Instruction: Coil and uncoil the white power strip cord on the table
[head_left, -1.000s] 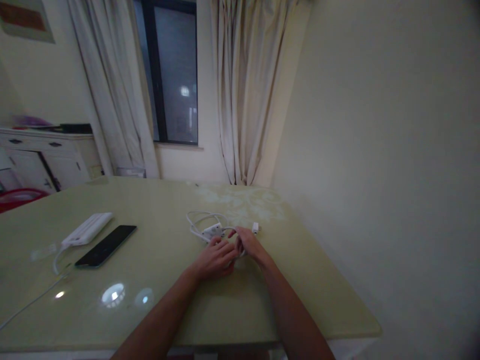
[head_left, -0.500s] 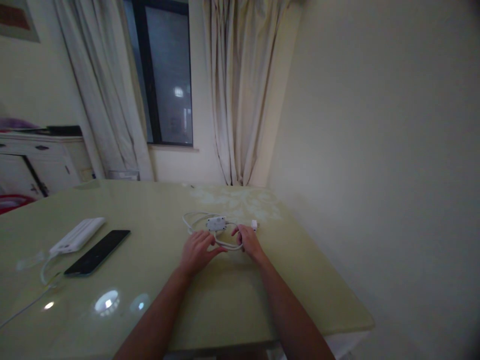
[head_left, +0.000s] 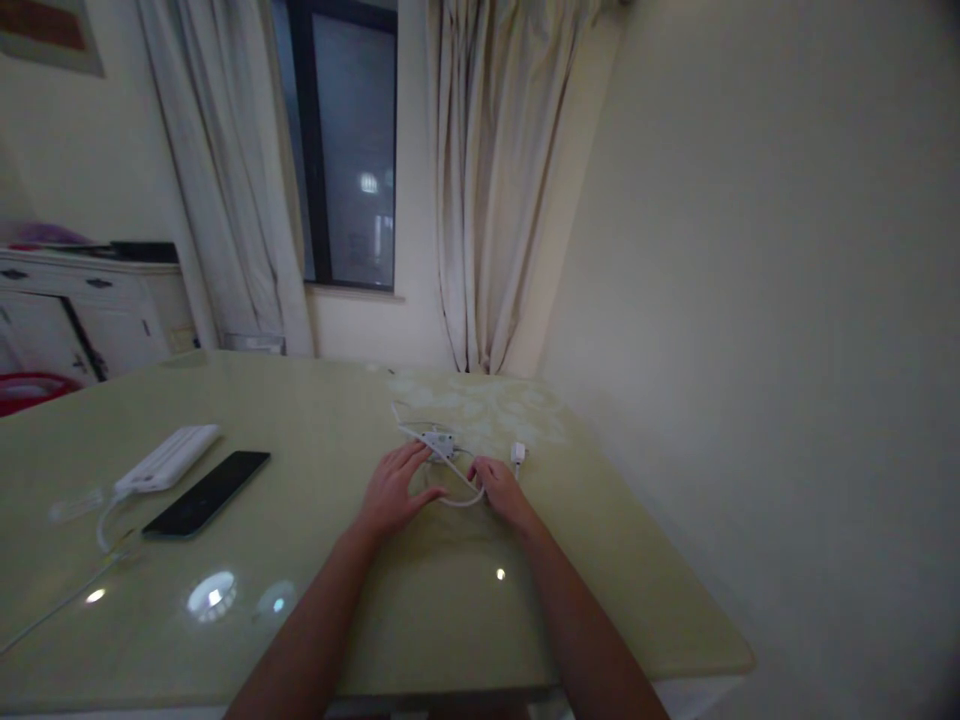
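Observation:
A small white box-shaped device [head_left: 440, 444] lies on the table with a white cable [head_left: 463, 502] looped around and across it. My left hand [head_left: 396, 490] rests beside it, fingers stretched towards the device and thumb spread out near the cable loop; the fingertips appear to touch the device or the cable over it. My right hand [head_left: 497, 486] is closed, pinching the cable at the right side of the loop. Just beyond that hand lies a white plug [head_left: 518, 454] with a bit of cable running down from it.
On the left of the glossy table [head_left: 322, 420] lie a black-screened phone [head_left: 208, 495] and a white power bank [head_left: 171, 458] with a cable. A wall [head_left: 750, 350] borders the right side. Curtains, a window and a white cabinet [head_left: 120, 310] stand behind.
The cable has shifted: a strand now runs diagonally across the device, and the loop at its left has changed shape. My left fingers have opened out more. The view has turned slightly left.

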